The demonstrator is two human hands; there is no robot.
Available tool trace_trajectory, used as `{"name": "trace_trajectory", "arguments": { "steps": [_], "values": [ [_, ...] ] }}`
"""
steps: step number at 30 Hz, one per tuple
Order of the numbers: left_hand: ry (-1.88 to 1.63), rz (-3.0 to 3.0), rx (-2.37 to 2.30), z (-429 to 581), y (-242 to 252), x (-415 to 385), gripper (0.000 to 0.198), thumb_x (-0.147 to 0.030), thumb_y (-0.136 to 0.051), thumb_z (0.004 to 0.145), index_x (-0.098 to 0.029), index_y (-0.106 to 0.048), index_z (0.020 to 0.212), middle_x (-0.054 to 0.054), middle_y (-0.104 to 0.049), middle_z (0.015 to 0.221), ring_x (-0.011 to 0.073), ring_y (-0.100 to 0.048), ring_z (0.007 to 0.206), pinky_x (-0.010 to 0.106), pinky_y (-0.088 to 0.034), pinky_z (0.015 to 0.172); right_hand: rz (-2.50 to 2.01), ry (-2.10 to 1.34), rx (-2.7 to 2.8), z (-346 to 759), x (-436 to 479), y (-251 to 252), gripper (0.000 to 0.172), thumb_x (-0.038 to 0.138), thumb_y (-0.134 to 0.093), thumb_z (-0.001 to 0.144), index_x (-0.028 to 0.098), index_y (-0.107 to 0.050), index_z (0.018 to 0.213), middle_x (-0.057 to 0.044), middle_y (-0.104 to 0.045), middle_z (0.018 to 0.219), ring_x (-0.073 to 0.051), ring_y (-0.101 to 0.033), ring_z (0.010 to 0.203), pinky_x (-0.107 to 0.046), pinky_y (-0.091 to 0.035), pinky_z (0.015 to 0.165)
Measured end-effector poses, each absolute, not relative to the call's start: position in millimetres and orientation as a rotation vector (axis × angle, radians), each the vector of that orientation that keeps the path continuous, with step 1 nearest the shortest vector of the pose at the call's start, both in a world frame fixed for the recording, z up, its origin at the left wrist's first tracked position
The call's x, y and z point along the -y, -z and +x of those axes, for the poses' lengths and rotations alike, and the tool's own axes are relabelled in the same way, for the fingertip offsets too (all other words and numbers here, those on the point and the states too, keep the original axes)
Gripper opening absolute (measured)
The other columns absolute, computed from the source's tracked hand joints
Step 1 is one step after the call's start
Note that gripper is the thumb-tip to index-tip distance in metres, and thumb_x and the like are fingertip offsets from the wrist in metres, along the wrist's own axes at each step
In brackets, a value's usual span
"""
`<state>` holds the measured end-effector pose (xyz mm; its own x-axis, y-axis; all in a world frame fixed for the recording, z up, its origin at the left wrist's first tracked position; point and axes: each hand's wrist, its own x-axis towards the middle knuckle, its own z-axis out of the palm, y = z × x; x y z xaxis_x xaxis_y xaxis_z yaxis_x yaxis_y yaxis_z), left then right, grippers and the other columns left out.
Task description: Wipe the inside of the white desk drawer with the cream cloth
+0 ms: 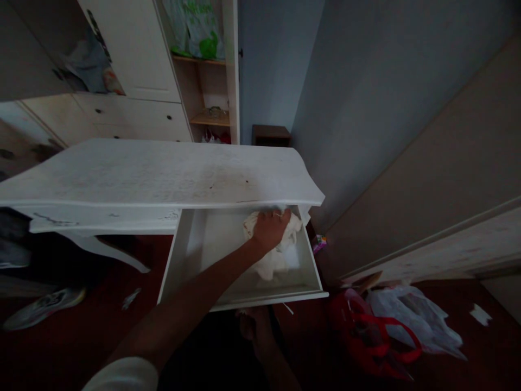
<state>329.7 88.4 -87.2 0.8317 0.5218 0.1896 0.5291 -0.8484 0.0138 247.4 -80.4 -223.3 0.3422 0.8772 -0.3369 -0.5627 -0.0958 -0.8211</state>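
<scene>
A white desk (183,168) has one drawer (268,298) pulled out on its right side. Inside the drawer, toward its back right corner, lies a crumpled cream-white cloth (271,266). My left hand (272,229) reaches over the drawer front with its fingers closed on the upper part of this cloth. Low in front of the drawer, in shadow, my right hand (255,327) has curled fingers; what they hold, if anything, is too dark to make out.
A white cabinet (138,54) with open shelves stands behind the desk. On the red floor at right lie a red bag (362,331) and a clear plastic bag (419,320). A shoe (46,307) shows at lower left. A grey wall (374,98) borders the right side.
</scene>
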Motion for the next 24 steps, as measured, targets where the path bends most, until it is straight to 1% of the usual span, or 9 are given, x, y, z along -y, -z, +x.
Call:
{"name": "trace_trajectory", "arguments": {
  "steps": [3,6,8,10,12,14,16,19,24],
  "values": [
    [0.156,-2.972,0.803,302.9,95.7,-100.8,0.047,-0.018,-0.033,0.094,-0.026,-0.041,0.14,0.018,-0.055,0.128,0.0319,-0.053,0.11,0.05,-0.037,0.088,-1.132,-1.266,0.334,247.9,82.0,221.7,0.039,0.053,-0.062,0.068,0.014,-0.063,0.064,0.007,-0.034,0.036,-0.005,-0.026,0.033,-0.021,-0.016,0.037],
    [0.037,-3.028,0.797,280.2,97.7,-107.5,0.045,-0.032,-0.047,0.09,-0.021,-0.047,0.134,0.019,-0.057,0.123,0.034,-0.052,0.11,0.052,-0.036,0.089,-1.14,-1.253,0.333,248.9,84.5,220.6,0.038,0.052,-0.061,0.07,0.014,-0.064,0.067,0.006,-0.035,0.038,-0.005,-0.026,0.034,-0.022,-0.016,0.038],
    [-0.044,-3.07,0.794,269.1,96.7,-107.0,0.063,-0.052,-0.056,0.082,-0.016,-0.047,0.133,0.021,-0.059,0.118,0.0371,-0.051,0.109,0.057,-0.035,0.09,-1.15,-1.247,0.341,249.6,85.7,220.6,0.037,0.051,-0.06,0.071,0.014,-0.065,0.067,0.006,-0.036,0.038,-0.006,-0.027,0.035,-0.022,-0.017,0.039],
    [-0.13,-3.065,0.789,261.5,96.6,-103.3,0.088,-0.066,-0.064,0.07,-0.014,-0.043,0.137,0.024,-0.055,0.125,0.0418,-0.049,0.112,0.066,-0.029,0.093,-1.155,-1.248,0.343,250.0,85.9,220.5,0.037,0.05,-0.06,0.071,0.014,-0.065,0.066,0.006,-0.036,0.038,-0.006,-0.027,0.035,-0.022,-0.017,0.039],
    [-0.189,-3.029,0.766,257.0,98.8,-98.5,0.107,-0.067,-0.073,0.059,-0.016,-0.034,0.144,0.027,-0.045,0.137,0.0464,-0.043,0.118,0.072,-0.022,0.095,-1.156,-1.247,0.336,250.0,85.5,219.6,0.038,0.051,-0.06,0.071,0.014,-0.064,0.066,0.006,-0.035,0.038,-0.006,-0.027,0.035,-0.023,-0.017,0.039],
    [-0.191,-3.016,0.763,254.7,103.1,-95.1,0.113,-0.062,-0.079,0.056,-0.019,-0.028,0.147,0.027,-0.039,0.143,0.048,-0.04,0.122,0.072,-0.022,0.096,-1.149,-1.24,0.329,249.9,85.0,218.3,0.039,0.053,-0.061,0.07,0.015,-0.063,0.065,0.007,-0.034,0.038,-0.006,-0.026,0.035,-0.023,-0.016,0.039],
    [-0.125,-3.039,0.783,253.4,107.7,-95.0,0.102,-0.055,-0.076,0.064,-0.02,-0.028,0.147,0.025,-0.044,0.139,0.045,-0.044,0.119,0.066,-0.033,0.093,-1.151,-1.241,0.33,250.0,85.1,217.5,0.039,0.053,-0.062,0.07,0.015,-0.063,0.065,0.007,-0.033,0.038,-0.005,-0.025,0.034,-0.023,-0.016,0.039],
    [-0.004,-3.088,0.799,251.5,111.4,-100.9,0.076,-0.041,-0.064,0.079,-0.018,-0.032,0.144,0.022,-0.053,0.127,0.038,-0.054,0.108,0.052,-0.046,0.082,-1.165,-1.248,0.333,250.9,86.8,219.4,0.04,0.054,-0.063,0.07,0.014,-0.064,0.066,0.007,-0.033,0.038,-0.005,-0.025,0.035,-0.023,-0.016,0.04],
    [-0.027,-3.168,0.812,243.5,102.8,-116.1,0.059,-0.024,-0.057,0.08,-0.019,-0.04,0.136,0.017,-0.058,0.116,0.0304,-0.062,0.096,0.042,-0.051,0.075,-1.169,-1.231,0.335,252.3,90.0,225.4,0.041,0.054,-0.062,0.073,0.014,-0.066,0.068,0.006,-0.035,0.039,-0.005,-0.026,0.037,-0.023,-0.017,0.041]
  ]
}}
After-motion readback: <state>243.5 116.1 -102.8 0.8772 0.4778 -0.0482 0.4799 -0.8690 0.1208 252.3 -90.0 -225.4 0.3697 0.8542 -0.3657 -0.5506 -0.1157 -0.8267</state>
